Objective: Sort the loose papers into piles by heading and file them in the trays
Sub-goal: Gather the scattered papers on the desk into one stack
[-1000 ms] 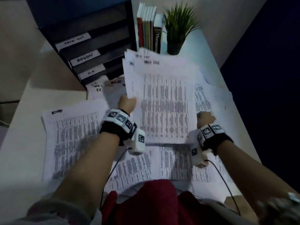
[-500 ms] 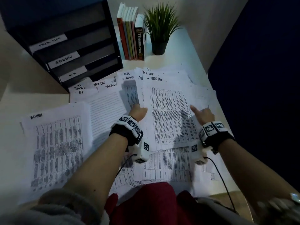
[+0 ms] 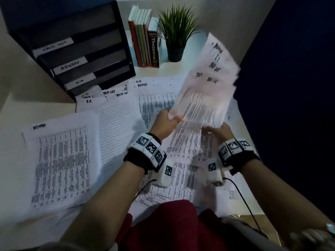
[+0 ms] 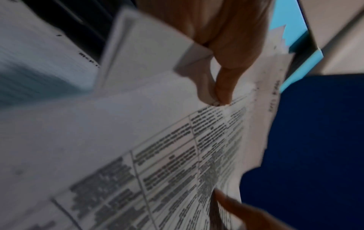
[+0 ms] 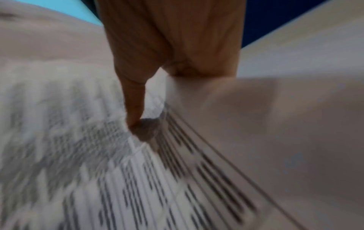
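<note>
Head view first: your left hand (image 3: pixel 165 122) grips the near left corner of a fanned sheaf of papers (image 3: pixel 204 91), fingers curled round its edge, and the sheaf is lifted off the desk (image 3: pixel 10 153) and tilted away to the right, with handwritten headings showing along its far edge, blurred. Your right hand (image 3: pixel 220 132) is at the sheaf's near right corner, fingers against the sheets. More loose papers (image 3: pixel 157 98) lie spread flat beneath, touching and overlapping one another. To the left, apart from that spread, sits a pile headed ADMIN (image 3: pixel 61 160). The tray unit (image 3: pixel 81 57) stands at the far left of the desk, with front labels reading TASK LIST, ADMIN and H.R. from upper to lower. A row of books (image 3: pixel 143 40) stands just right of the trays, and a potted plant (image 3: pixel 176 33) just right of the books. Left wrist view: your thumb (image 4: pixel 224 87) pinches down on the printed table of the top sheet, with the other fingers under the paper, so this hand is closed on the sheaf. Right wrist view, badly blurred: one finger (image 5: pixel 135 99) presses straight down into the gap between sheets, the remaining fingers curled round an adjoining sheet's edge; you grip the sheaf here too.
</note>
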